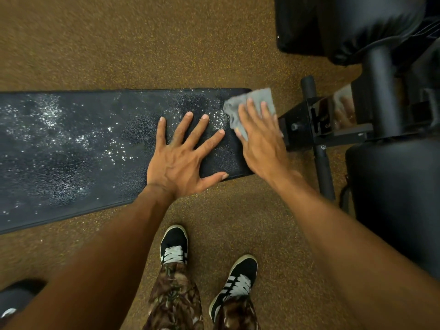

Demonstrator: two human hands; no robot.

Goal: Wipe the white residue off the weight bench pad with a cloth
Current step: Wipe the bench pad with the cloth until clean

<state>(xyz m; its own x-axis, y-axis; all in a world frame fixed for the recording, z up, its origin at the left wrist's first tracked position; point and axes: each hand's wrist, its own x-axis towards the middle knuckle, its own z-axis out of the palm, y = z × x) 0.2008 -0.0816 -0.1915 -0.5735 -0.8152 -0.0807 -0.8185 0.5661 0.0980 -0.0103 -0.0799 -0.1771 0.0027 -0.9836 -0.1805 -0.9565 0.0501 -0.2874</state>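
Two hands on pad: wiping under way at the right end

Item 1. Weight bench pad (71, 163), black, is lying across the view. White residue (47, 113) is speckling its left and middle stretches, so most of the job appears to be waiting.

Item 2. Left hand (183, 158) is lying flat on the pad with fingers spread, grasping nothing, apparently bracing.

Item 3. Grey cloth (252, 101) is sitting at the pad's far right corner, partly overhanging the edge.

Item 4. Right hand (262, 139) is pressing the cloth down with straight fingers, just beside the left.

Judgement: the first strokes are being made. The next move is calling for a firm sweep leftward, with the left hand shifting out of the path.
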